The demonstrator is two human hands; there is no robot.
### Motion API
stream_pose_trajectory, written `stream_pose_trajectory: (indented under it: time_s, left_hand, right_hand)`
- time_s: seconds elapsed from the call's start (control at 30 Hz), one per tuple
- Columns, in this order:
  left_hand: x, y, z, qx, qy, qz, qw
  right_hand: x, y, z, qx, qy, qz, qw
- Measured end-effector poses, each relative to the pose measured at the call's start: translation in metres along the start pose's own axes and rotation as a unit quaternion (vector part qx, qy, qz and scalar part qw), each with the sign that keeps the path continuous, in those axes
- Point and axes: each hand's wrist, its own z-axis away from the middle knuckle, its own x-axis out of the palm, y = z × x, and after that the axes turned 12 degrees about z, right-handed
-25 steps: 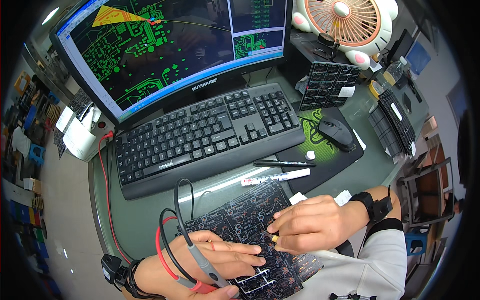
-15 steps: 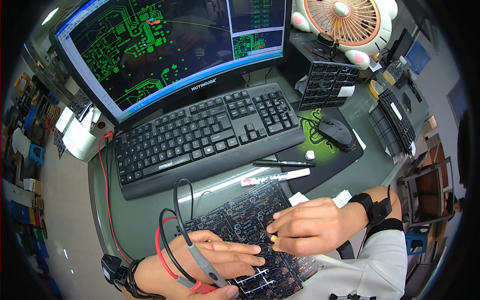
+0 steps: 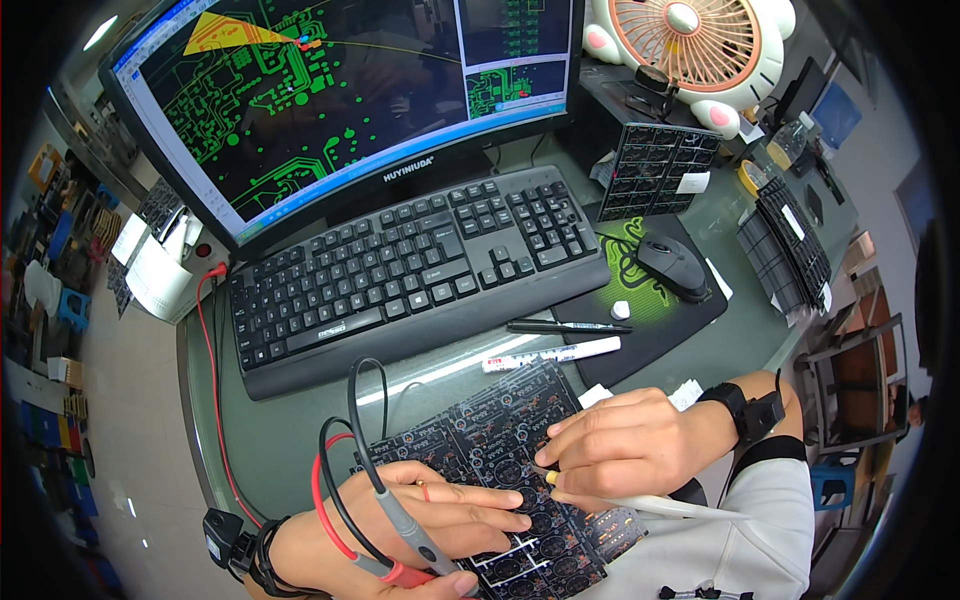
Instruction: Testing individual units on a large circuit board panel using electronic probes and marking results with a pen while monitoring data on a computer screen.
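A black printed circuit board panel (image 3: 490, 420) lies tilted at the desk's front edge. My left hand (image 3: 440, 510) rests on it, fingers stretched across its surface. A grey test probe (image 3: 410, 528) and a red test probe (image 3: 405, 574) are held between that hand's thumb and fingers; their tips are hidden. My right hand (image 3: 620, 445) pinches a slim tool with a yellow collar (image 3: 552, 478) and a pale handle (image 3: 665, 506), its end at the board beside my left fingertips. The tool's exact kind cannot be made out.
A black keyboard (image 3: 420, 270) stands before a monitor (image 3: 300, 110) showing a green board layout. A mouse (image 3: 670, 266) rests on a mat (image 3: 640, 350), near a black pen (image 3: 570, 326) and a white marker (image 3: 552, 354). Further right are a board rack (image 3: 785, 245) and a fan (image 3: 690, 45).
A yellow-orange wedge has appeared on the monitor. My right hand has shifted slightly, and the tool's pale handle has swung up into clearer view. My left hand stays put.
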Motion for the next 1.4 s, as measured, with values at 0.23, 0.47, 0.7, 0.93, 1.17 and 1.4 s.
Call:
stream_pose_trajectory:
  time_s: [0.23,0.47,0.7,0.93,1.17,1.4]
  left_hand:
    - [-0.0003,0.0008,-0.0006,0.001,0.002,-0.002,1.0]
    - [-0.0007,0.0016,-0.001,0.005,0.007,0.008,1.0]
    - [-0.0019,0.0018,-0.0014,0.009,0.004,0.006,1.0]
    - [-0.0054,-0.0054,0.0024,-0.031,-0.065,-0.006,0.997]
    - [-0.0012,-0.0007,0.0002,-0.009,-0.023,0.0,1.0]
    - [-0.0016,0.0018,-0.002,0.006,0.006,0.01,1.0]
  right_hand:
    - [-0.0021,0.0001,-0.0013,0.003,-0.011,-0.005,1.0]
    - [-0.0006,0.0008,-0.001,0.002,-0.009,-0.005,1.0]
    - [-0.0012,-0.0001,-0.0011,0.005,-0.008,-0.003,1.0]
    - [-0.0014,-0.0001,-0.0012,0.007,-0.012,0.002,1.0]
    - [-0.0029,-0.0021,-0.0024,0.007,-0.014,0.006,1.0]
    - [-0.0031,-0.0013,-0.0023,0.011,-0.017,0.001,1.0]
